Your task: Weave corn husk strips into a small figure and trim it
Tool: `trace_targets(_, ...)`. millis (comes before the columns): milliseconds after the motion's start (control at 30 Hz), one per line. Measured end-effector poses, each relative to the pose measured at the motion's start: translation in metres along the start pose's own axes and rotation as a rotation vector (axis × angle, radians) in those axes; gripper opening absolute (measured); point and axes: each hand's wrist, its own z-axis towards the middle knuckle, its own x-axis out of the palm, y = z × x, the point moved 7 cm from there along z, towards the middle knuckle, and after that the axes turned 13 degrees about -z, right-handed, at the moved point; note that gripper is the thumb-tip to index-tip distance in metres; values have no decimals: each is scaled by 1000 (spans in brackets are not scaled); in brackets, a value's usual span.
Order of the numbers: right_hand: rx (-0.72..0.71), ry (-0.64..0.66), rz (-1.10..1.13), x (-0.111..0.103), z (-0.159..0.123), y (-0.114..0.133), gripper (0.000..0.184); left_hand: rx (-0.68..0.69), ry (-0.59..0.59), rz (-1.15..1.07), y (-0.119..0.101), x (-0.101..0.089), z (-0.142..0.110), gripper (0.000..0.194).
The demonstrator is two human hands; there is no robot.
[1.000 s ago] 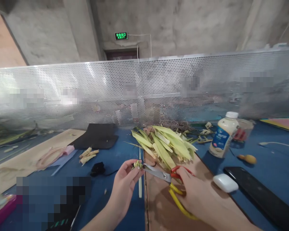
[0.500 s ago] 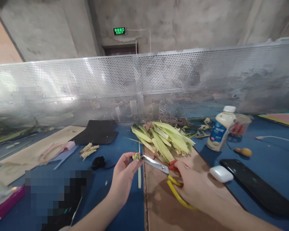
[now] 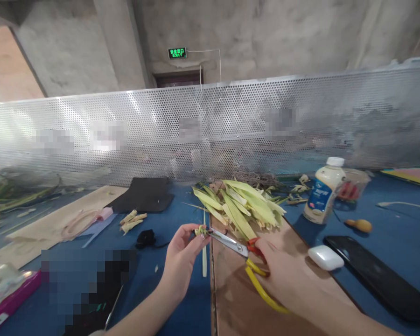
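Observation:
Between the thumb and fingers of my left hand (image 3: 184,252) is a small knotted piece of pale green husk (image 3: 200,230). My right hand (image 3: 283,266) grips a pair of scissors (image 3: 236,246) with one red and one yellow handle. Their blade tips reach the husk piece at my left fingertips; whether they cut into it is too small to tell. Just beyond the scissors, a pile of pale green corn husks (image 3: 243,205) lies on the brown board (image 3: 238,298). A narrow husk strip (image 3: 204,261) lies on the blue table below my left fingers.
Right of the board stand a bottle (image 3: 324,191) and a clear tub (image 3: 352,186), with a small gourd (image 3: 360,226), a white earphone case (image 3: 325,257) and a black phone (image 3: 378,275). To the left lie husk bits (image 3: 132,221) and a black sheet (image 3: 145,193). A perforated metal screen (image 3: 154,135) spans the back.
The whole view has shifted slightly, things sitting a little lower and further right. Both hands keep nearly the same pose, and the scissor handles look slightly closer together.

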Motion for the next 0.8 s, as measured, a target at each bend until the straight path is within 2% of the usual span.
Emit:
trace_targets(300, 4, -21, -126, -1, -1, 1, 19, 21, -16, 28, -1, -3, 1, 16)
trace_targets(500, -25, -44, -244, -21, 1, 7, 14, 19, -48, 82, 1, -9, 3, 19)
trace_targets(633, -78, -60, -266, -30, 3, 10, 14, 8, -46, 102, 3, -11, 4, 19)
trace_targets(800, -36, -77, -193, -35, 4, 10, 12, 5, -31, 111, 4, -11, 3, 17)
